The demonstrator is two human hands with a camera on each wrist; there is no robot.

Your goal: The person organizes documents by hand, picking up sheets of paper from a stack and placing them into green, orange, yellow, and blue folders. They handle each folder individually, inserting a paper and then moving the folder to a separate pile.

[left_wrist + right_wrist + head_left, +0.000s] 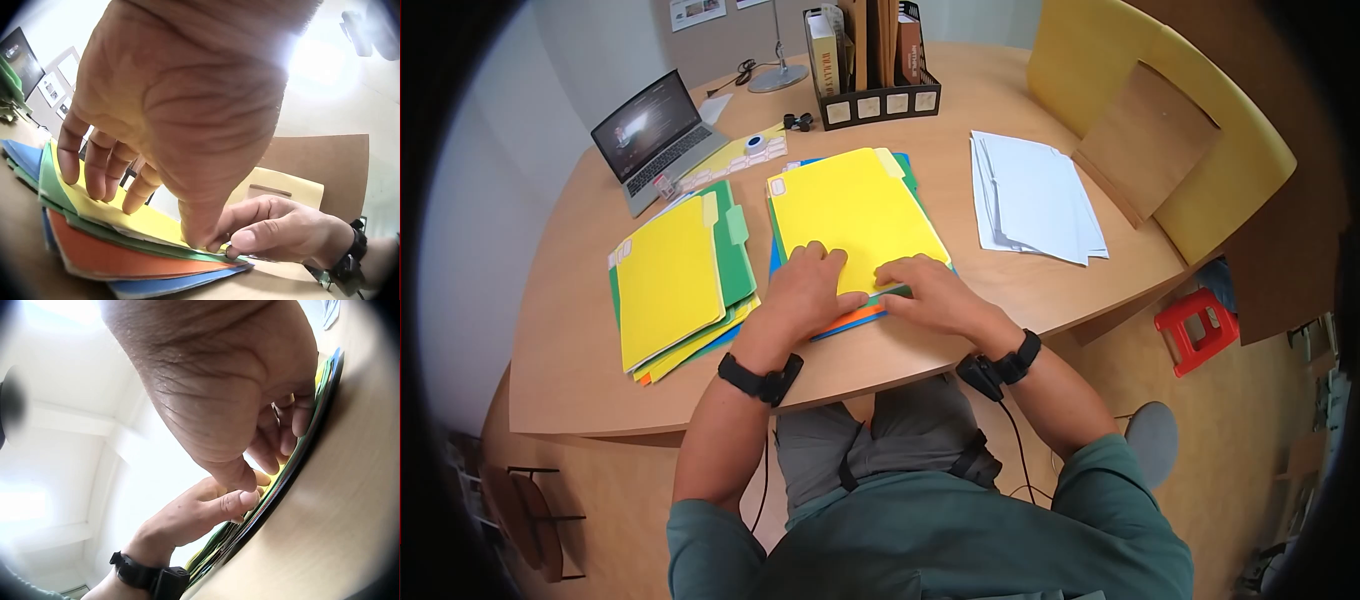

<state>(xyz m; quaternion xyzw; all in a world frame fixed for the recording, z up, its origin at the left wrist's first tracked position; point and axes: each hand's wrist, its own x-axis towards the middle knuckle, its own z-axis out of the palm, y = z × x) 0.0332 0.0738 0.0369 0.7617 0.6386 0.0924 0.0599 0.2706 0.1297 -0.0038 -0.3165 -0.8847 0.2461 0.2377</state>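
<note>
A yellow file folder (850, 205) tops a stack of coloured folders at the middle of the desk. My left hand (803, 290) rests on its near left part, fingertips on the yellow cover and thumb along the near edge. The right hand (935, 292) lies at the near right part, its fingers on the cover and its thumb pointing at the left thumb. Both thumbs nearly meet in the left wrist view. Under the yellow cover, green folder edges, an orange folder (125, 253) and a blue folder (181, 285) fan out toward me.
Another stack, with a yellow folder (668, 285) on top, lies to the left. White papers (1035, 200) lie at the right, near a brown paper envelope (1150, 145). A laptop (650, 135) and a black book holder (880, 105) stand at the back. A red stool (1197, 328) is beside the desk.
</note>
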